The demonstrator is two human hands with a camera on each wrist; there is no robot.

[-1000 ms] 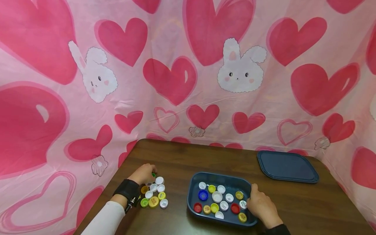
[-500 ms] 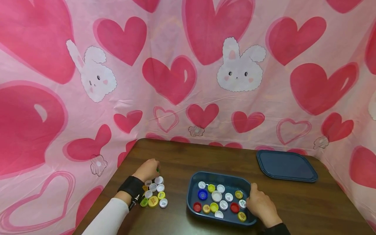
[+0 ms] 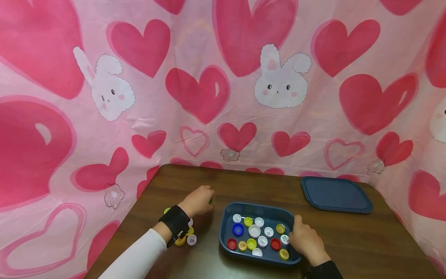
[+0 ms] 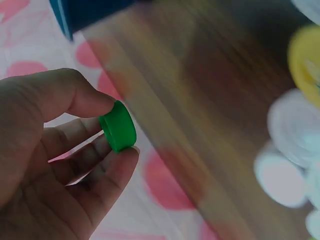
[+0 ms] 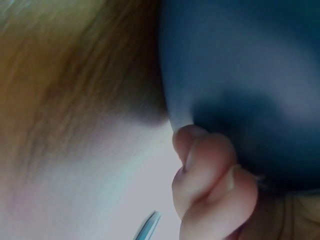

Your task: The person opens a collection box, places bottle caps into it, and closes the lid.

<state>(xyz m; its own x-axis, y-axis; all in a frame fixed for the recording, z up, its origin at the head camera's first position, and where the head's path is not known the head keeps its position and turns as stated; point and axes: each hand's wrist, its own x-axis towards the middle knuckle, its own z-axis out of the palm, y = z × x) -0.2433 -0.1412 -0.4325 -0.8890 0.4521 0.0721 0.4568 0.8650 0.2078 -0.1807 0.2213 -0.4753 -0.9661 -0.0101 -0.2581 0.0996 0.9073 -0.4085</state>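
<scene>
Green cap (image 4: 118, 126) sat pinched between thumb and fingertips of left hand (image 3: 199, 200), at 10 o'clock off blue tray (image 3: 226, 217). Shallow pinch on rim: cap could squirt loose, roll across worktop (image 3: 216, 182). Right hand (image 3: 306, 242) clamped tray's 3 o'clock rim; jolt there could scatter sorted caps (image 3: 254, 231).

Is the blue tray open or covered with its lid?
Open: blue tray shows caps inside; its lid lies apart on the table.

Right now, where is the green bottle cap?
The green bottle cap is pinched in the left hand, above the table between the loose caps and the blue tray.
</scene>
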